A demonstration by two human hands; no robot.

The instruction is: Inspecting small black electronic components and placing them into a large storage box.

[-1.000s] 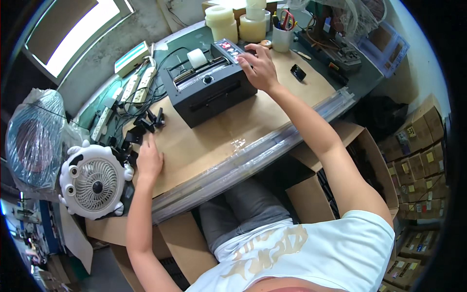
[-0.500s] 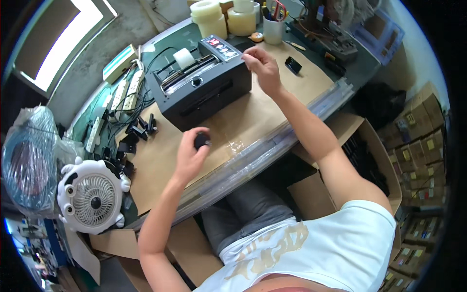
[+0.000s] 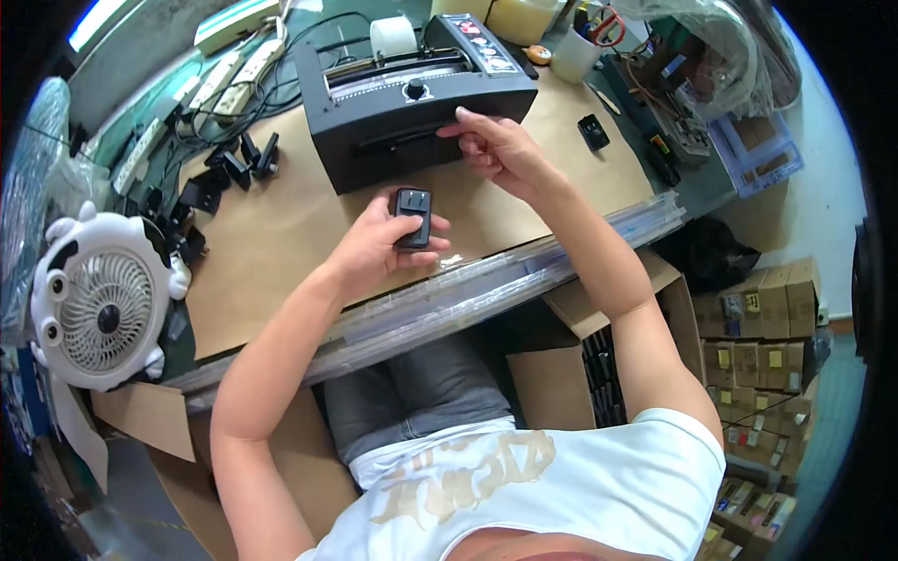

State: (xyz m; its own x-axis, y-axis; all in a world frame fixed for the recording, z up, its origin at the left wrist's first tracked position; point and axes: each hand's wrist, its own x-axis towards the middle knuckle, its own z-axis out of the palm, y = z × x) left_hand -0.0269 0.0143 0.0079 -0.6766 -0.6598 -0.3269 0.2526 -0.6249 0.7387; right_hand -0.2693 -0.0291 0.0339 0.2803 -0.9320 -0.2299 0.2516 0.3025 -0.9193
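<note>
My left hand [image 3: 372, 241] holds a black plug-in power adapter [image 3: 412, 217], its prongs facing up and my thumb across its face. Just beyond it stands a black label dispenser [image 3: 351, 122] with a white roll [image 3: 393, 37] and a round knob on top. My right hand [image 3: 494, 148] is at the slot in the dispenser's front, thumb and forefinger close together and the other fingers curled. Whatever may be between those fingertips is too small to make out. Another black adapter [image 3: 593, 133] lies on the brown paper to the right of the dispenser.
Several black adapters [image 3: 238, 164] lie left of the dispenser, near tangled cables and power strips [image 3: 140, 154]. A white cartoon-animal fan [image 3: 108, 318] stands at the left. At the back right are a cup [image 3: 574, 58] with scissors and a tape measure [image 3: 538, 54]. Open cardboard boxes [image 3: 547, 383] sit below the table edge.
My right hand has come from beside the dispenser's right end to its front slot. My left hand has turned the adapter prongs up. The whole view has shifted.
</note>
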